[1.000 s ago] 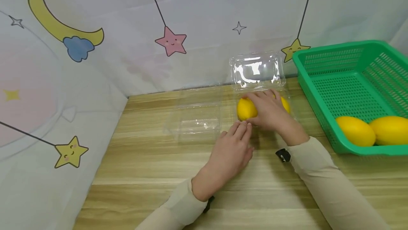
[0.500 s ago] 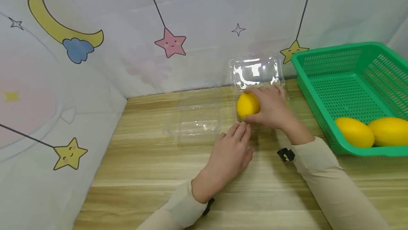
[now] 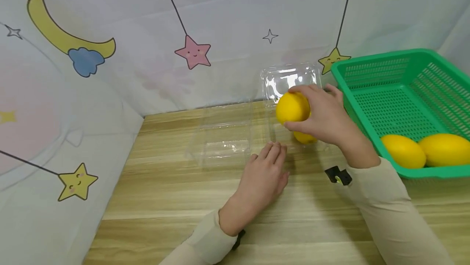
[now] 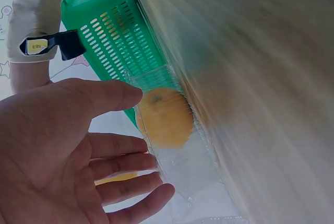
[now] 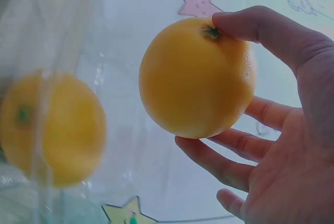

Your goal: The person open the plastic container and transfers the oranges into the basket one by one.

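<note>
My right hand (image 3: 324, 114) grips a yellow orange (image 3: 292, 108) between thumb and fingers, raised above a clear plastic clamshell box (image 3: 272, 134). In the right wrist view the held orange (image 5: 195, 78) shows a green stem mark near the thumb. A second orange (image 3: 304, 137) lies in the box, partly hidden by the right hand in the head view; the left wrist view shows this orange (image 4: 166, 118) behind the clear wall. My left hand (image 3: 258, 179) has its fingers extended at the box's near left edge; whether they touch it I cannot tell.
Another open clear clamshell box (image 3: 225, 146) stands to the left. A green basket (image 3: 440, 171) at the right holds a yellow fruit (image 3: 403, 151) and another yellow fruit (image 3: 444, 149) near its front. A printed cloth (image 3: 227, 20) hangs behind the wooden table (image 3: 165, 199).
My right hand has lifted one orange out of the clear box, up and slightly right, uncovering the other orange beneath. My left hand has stayed in place. The head view has shifted slightly.
</note>
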{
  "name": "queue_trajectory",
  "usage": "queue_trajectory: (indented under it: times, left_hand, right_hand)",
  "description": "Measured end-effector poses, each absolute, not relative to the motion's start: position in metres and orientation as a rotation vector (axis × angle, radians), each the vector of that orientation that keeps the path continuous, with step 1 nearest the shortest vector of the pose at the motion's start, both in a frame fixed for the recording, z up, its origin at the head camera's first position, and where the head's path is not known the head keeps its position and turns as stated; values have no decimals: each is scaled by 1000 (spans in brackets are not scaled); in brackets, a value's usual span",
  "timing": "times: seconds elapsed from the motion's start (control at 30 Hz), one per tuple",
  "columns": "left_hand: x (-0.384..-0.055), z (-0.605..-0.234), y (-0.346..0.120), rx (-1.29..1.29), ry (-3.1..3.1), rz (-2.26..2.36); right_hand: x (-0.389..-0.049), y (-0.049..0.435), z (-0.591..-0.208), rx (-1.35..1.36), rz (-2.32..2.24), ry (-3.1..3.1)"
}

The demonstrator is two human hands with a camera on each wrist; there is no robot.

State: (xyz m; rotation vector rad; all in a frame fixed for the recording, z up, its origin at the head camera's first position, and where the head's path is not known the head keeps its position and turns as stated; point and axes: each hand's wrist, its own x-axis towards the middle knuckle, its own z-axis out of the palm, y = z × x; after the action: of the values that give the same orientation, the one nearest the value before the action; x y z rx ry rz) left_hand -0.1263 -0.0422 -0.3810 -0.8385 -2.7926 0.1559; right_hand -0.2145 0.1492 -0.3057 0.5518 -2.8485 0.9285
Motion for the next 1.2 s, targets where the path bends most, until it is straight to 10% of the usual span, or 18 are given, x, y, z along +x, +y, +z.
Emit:
queue_trajectory:
  times: [1.2]
  left_hand:
    - [-126,-379,-39,-831,-2861,135]
  right_hand:
    - [-201,277,-276,55,828,-2906]
